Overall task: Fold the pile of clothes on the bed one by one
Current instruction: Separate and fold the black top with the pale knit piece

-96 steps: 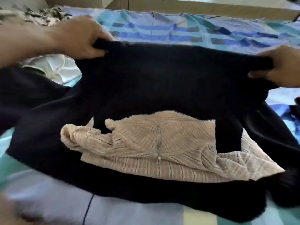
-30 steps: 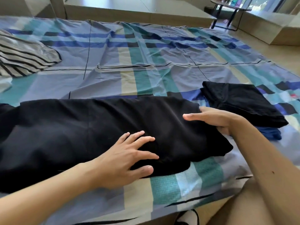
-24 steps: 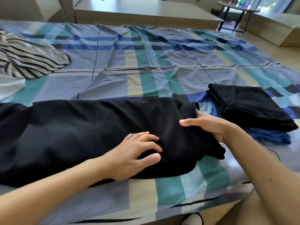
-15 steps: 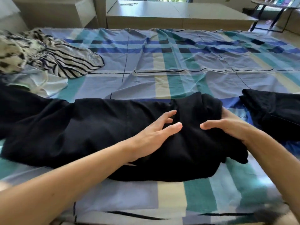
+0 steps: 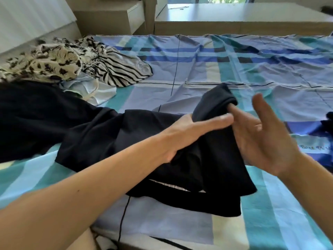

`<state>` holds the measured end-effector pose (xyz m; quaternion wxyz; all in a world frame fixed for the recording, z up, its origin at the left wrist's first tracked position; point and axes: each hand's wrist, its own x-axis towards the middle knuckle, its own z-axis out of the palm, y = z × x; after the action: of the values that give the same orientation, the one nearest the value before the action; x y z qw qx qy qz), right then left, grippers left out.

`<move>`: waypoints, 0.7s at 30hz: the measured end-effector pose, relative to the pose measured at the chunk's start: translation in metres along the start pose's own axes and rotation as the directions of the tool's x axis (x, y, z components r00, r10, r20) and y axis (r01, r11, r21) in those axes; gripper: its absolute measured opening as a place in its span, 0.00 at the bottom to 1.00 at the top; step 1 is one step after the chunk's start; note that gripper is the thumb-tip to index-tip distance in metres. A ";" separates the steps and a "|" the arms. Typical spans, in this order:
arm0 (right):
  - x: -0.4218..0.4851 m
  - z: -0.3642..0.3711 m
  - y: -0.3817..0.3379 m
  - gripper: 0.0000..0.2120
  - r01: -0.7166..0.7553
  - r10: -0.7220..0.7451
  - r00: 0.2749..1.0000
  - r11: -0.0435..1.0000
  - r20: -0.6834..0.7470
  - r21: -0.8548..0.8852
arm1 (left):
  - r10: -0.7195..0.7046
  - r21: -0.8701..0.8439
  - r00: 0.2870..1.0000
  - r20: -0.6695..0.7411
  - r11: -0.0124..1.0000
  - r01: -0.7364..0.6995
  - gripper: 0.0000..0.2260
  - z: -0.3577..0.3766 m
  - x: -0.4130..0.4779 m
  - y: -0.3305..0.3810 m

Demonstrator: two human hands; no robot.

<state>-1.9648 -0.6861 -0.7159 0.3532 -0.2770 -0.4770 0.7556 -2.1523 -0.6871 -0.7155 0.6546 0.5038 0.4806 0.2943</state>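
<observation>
At the far left of the bed [image 5: 198,69], beyond the black garment [image 5: 90,130], lies a heap of unfolded clothes: a cream piece with black blotches [image 5: 45,60], a black-and-white striped piece [image 5: 115,69] beside it, and a pale blue-white piece [image 5: 90,89] touching the garment's far edge. The black garment stretches from the left edge across the plaid sheet toward the middle, its right end lifted off the sheet. There the left hand [image 5: 194,130] pinches a fold of the garment, thumb on top and fingers hidden beneath the cloth. Just right of it, the right hand [image 5: 266,139] is spread wide, palm turned toward the raised cloth, its fingertips touching the fold but gripping nothing. At the right edge, well apart from the garment, a sliver of dark folded cloth [image 5: 328,121] shows.
</observation>
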 end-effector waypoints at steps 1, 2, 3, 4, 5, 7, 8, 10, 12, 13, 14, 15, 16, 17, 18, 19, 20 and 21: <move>0.005 0.003 0.002 0.38 -0.023 0.023 1.000 1.000 0.019 -0.004 | 0.030 0.038 0.999 -0.042 0.999 -0.029 0.28 0.000 0.001 -0.004; 0.008 0.004 0.003 0.42 -0.043 0.044 0.998 0.999 0.042 -0.026 | 0.052 0.081 0.995 -0.085 0.996 -0.045 0.32 0.000 0.003 -0.010; 0.012 0.005 0.002 0.45 -0.054 0.058 0.996 0.997 0.067 -0.064 | 0.070 0.107 0.989 -0.127 0.993 -0.056 0.34 -0.001 0.007 -0.016; 0.015 0.005 0.001 0.46 -0.056 0.065 0.994 0.994 0.089 -0.094 | 0.090 0.116 0.983 -0.162 0.991 -0.071 0.32 -0.001 0.010 -0.021; 0.017 0.005 -0.001 0.47 -0.058 0.069 0.992 0.992 0.101 -0.108 | 0.110 0.125 0.974 -0.197 0.988 -0.086 0.29 -0.002 0.011 -0.026; 0.017 0.000 -0.005 0.49 -0.057 0.067 0.989 0.995 0.131 -0.078 | 0.132 0.151 0.951 -0.281 0.984 -0.092 0.24 -0.005 0.013 -0.031; 0.016 -0.004 -0.008 0.49 -0.038 0.047 0.988 0.997 0.150 -0.063 | 0.140 0.160 0.941 -0.309 0.983 -0.093 0.22 -0.008 0.013 -0.031; 0.012 -0.015 -0.011 0.45 0.051 -0.042 0.991 0.996 0.128 -0.071 | 0.146 0.145 0.931 -0.333 0.984 -0.102 0.21 -0.017 0.009 -0.028; 0.009 -0.026 -0.009 0.35 0.136 -0.144 0.988 0.984 -0.058 -0.119 | 0.119 0.121 0.925 -0.361 0.989 -0.081 0.22 -0.034 0.001 -0.018; 0.008 -0.034 -0.005 0.30 0.131 -0.162 0.968 0.978 -0.193 -0.164 | 0.102 0.111 0.921 -0.377 0.992 -0.064 0.22 -0.046 -0.004 -0.011; 0.005 -0.042 0.000 0.26 0.086 -0.149 0.937 0.975 -0.317 -0.204 | 0.082 0.104 0.914 -0.396 0.994 -0.044 0.22 -0.057 -0.009 -0.004; 0.006 -0.047 0.007 0.24 0.018 -0.114 0.909 0.972 -0.401 -0.235 | 0.063 0.088 0.904 -0.422 0.996 -0.028 0.22 -0.073 -0.017 0.002; 0.006 -0.049 0.016 0.23 -0.056 -0.073 0.886 0.963 -0.457 -0.263 | 0.045 0.068 0.896 -0.442 0.998 -0.016 0.21 -0.089 -0.026 0.006; 0.006 -0.050 0.026 0.20 -0.123 -0.034 0.872 0.950 -0.489 -0.286 | 0.030 0.038 0.894 -0.447 0.999 -0.014 0.18 -0.106 -0.034 0.010; 0.009 -0.047 0.037 0.16 -0.176 0.001 0.859 0.939 -0.511 -0.295 | 0.008 0.016 0.896 -0.444 1.000 -0.001 0.13 -0.122 -0.043 0.011; 0.012 -0.042 0.046 0.13 -0.215 0.031 0.853 0.930 -0.521 -0.297 | -0.017 -0.006 0.897 -0.442 1.000 0.016 0.14 -0.139 -0.051 0.009; 0.015 -0.036 0.056 0.13 -0.241 0.057 0.854 0.925 -0.518 -0.295 | -0.056 -0.028 0.889 -0.455 0.998 0.049 0.16 -0.155 -0.057 0.005; 0.019 -0.029 0.065 0.16 -0.254 0.076 0.864 0.919 -0.498 -0.301 | -0.100 -0.054 0.871 -0.481 0.995 0.085 0.17 -0.170 -0.061 -0.001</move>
<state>-1.9710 -0.6748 -0.7881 0.3362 -0.5540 -0.4784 0.5926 -2.3317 -0.6769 -0.7009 0.5350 0.3808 0.6477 0.3864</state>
